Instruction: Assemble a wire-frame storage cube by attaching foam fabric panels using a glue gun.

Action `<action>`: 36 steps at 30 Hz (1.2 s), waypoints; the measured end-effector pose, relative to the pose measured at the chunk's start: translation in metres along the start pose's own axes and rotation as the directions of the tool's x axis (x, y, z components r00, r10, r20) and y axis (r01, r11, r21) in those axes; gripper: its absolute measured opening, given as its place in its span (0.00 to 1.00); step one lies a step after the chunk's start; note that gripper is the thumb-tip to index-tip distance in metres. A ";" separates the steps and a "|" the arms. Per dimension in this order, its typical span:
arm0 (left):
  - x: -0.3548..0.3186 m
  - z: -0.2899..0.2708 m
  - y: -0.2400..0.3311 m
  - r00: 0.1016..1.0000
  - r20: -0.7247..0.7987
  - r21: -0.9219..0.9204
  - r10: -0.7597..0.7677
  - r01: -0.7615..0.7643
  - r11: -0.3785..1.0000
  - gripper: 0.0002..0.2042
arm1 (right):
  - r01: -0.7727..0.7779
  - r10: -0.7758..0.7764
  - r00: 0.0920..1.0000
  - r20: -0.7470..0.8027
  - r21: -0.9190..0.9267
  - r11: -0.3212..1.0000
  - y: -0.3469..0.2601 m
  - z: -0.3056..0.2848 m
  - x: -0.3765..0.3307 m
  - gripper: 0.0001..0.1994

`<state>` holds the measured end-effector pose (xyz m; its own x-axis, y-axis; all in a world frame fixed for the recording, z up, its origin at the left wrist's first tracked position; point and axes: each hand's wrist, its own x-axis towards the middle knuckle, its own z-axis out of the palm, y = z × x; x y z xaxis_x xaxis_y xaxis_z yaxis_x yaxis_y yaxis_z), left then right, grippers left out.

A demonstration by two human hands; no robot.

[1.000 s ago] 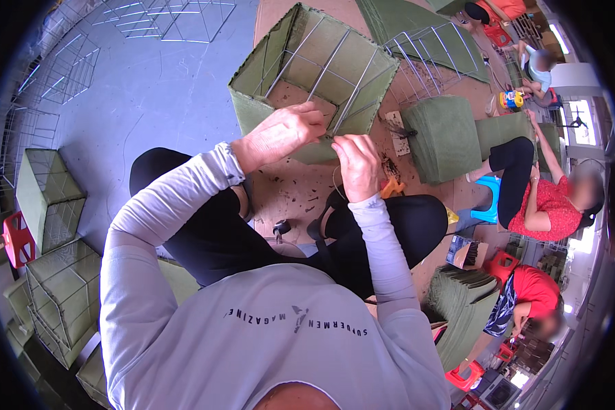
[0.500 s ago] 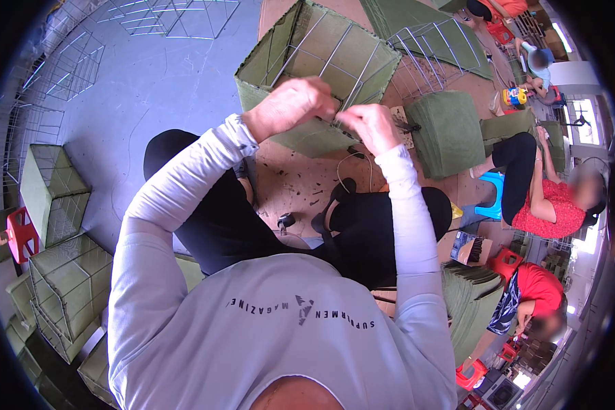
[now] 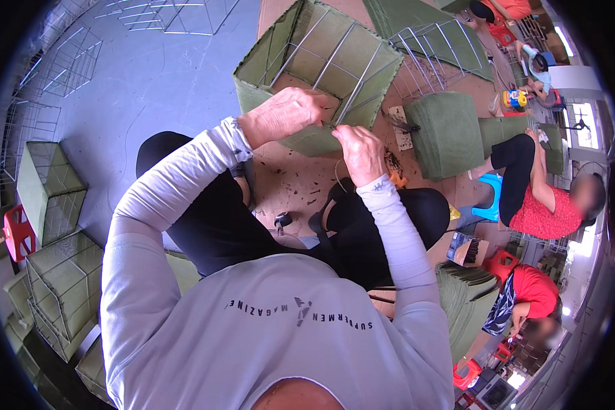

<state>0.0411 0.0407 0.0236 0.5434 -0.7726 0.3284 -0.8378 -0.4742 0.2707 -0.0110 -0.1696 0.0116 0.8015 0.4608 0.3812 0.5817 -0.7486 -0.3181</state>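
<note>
1. Box (image 3: 324,42), green cloth over a thin wire frame, sits in the upper middle of the head view, on the brown floor covering (image 3: 280,179) beyond the person's knees. Its near rim lies at the hands, and bare bars (image 3: 335,54) show across its hollow.
2. Left hand (image 3: 283,115) reaches over the near rim with its fingers bent and their tips drawn together at the edge. What they pinch, cloth or something finer, is too small to tell.
3. Right hand (image 3: 362,152) is just beside it, at the same stretch of rim, thumb and forefinger closed in a pinch. I cannot tell what, if anything, is between them.
4. Weight: the box looks light for its bulk, being mostly air, wire and cloth, so a small tug could shift it.
5. Stiffness: the bars should hold their shape, while the cloth between them probably gives and may pucker if pulled. It looks matt, so slipping seems unlikely; nothing about it looks brittle.
6. Hold: to lift it, the wire-backed rim or a corner seems best, rather than mid-panel. For fine work, a fingertip pinch on the edge suits.
</note>
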 end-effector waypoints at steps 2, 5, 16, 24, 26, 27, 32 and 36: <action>0.000 0.002 -0.001 0.994 0.108 -0.015 -0.025 0.026 1.000 0.06 | 0.050 -0.051 0.996 0.067 0.024 0.998 0.012 -0.006 0.007 0.03; -0.003 0.012 0.003 0.997 -0.065 -0.061 -0.050 0.046 0.997 0.08 | 0.000 0.015 0.995 -0.095 0.159 0.987 0.025 -0.029 0.008 0.07; 0.008 0.030 0.033 0.989 -0.143 -0.025 0.028 -0.032 0.999 0.07 | 0.128 -0.129 0.992 -0.015 -0.070 0.989 0.022 -0.028 -0.021 0.08; 0.019 0.033 0.028 0.991 -0.130 -0.034 0.015 -0.020 0.999 0.05 | 0.013 0.003 0.994 -0.106 0.150 0.989 0.038 -0.026 -0.003 0.04; 0.017 0.030 0.031 0.986 -0.167 -0.029 0.017 -0.022 0.999 0.06 | -0.308 0.413 0.879 -0.239 0.376 0.874 0.048 -0.020 0.000 0.07; 0.016 0.029 0.034 0.985 -0.173 -0.026 0.016 -0.021 0.999 0.06 | -0.434 0.544 0.813 -0.209 0.407 0.804 0.067 -0.014 0.000 0.09; 0.011 0.034 0.031 0.988 -0.150 0.029 0.024 -0.019 0.999 0.06 | -0.552 0.597 0.797 -0.090 0.292 0.781 0.085 0.019 0.016 0.14; 0.019 0.037 0.032 0.985 -0.173 0.043 0.022 -0.015 0.999 0.06 | -0.586 0.581 0.803 -0.133 0.008 0.811 0.086 0.023 0.028 0.11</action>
<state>0.0224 -0.0047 0.0053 0.5261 -0.6979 0.4860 -0.8471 -0.4805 0.2271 0.0646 -0.2098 -0.0246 0.9631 -0.1286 0.2365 0.0034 -0.8726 -0.4884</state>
